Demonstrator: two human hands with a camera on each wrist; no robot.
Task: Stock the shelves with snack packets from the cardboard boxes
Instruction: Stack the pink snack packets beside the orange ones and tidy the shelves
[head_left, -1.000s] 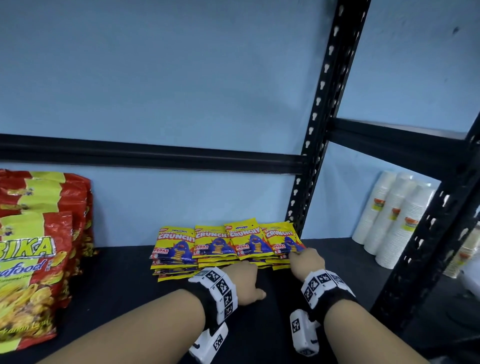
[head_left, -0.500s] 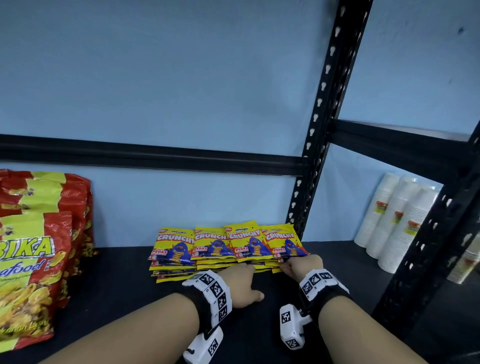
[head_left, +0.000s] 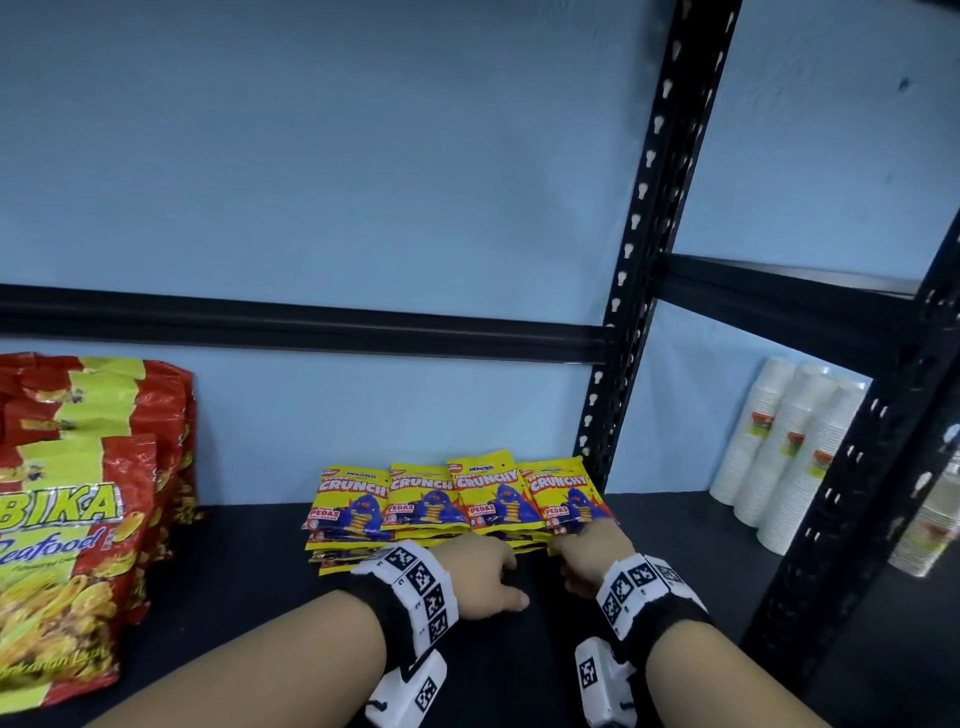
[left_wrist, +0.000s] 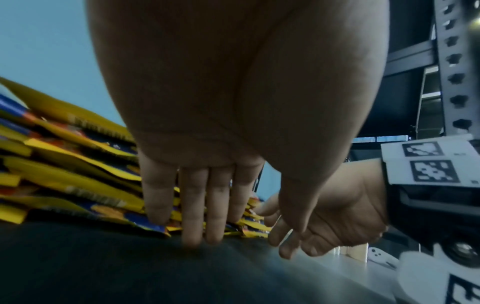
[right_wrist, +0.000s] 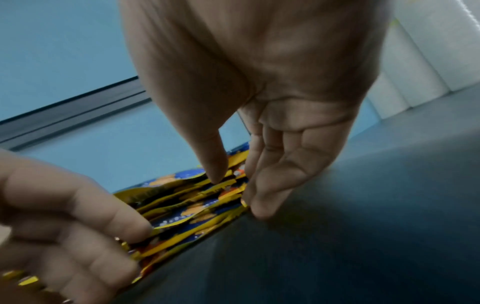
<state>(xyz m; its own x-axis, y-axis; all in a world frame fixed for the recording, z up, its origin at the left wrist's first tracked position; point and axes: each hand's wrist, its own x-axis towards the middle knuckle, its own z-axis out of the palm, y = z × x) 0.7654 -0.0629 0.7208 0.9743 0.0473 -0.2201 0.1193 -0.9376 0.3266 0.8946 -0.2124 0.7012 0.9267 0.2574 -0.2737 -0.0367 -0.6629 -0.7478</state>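
Yellow Crunchy snack packets (head_left: 457, 501) lie in several side-by-side piles at the back of the black shelf (head_left: 249, 561). My left hand (head_left: 483, 571) is at the front of the piles. Its straight fingers (left_wrist: 197, 205) press against the packet edges (left_wrist: 64, 174), tips down on the shelf board. My right hand (head_left: 587, 558) is at the front right corner of the piles. Its thumb (right_wrist: 215, 164) touches the front edges of the packets (right_wrist: 187, 205) and its fingers (right_wrist: 265, 185) lie along the right side. Neither hand lifts a packet.
Large red Bika Seafood bags (head_left: 67, 519) stand at the shelf's left end. A black perforated upright (head_left: 639, 260) rises just behind the right pile. Stacks of white paper cups (head_left: 779, 452) lean in the neighbouring bay on the right.
My right hand slid from the top of the rightmost pile down to its front corner. The left hand stayed at the front edge of the piles.
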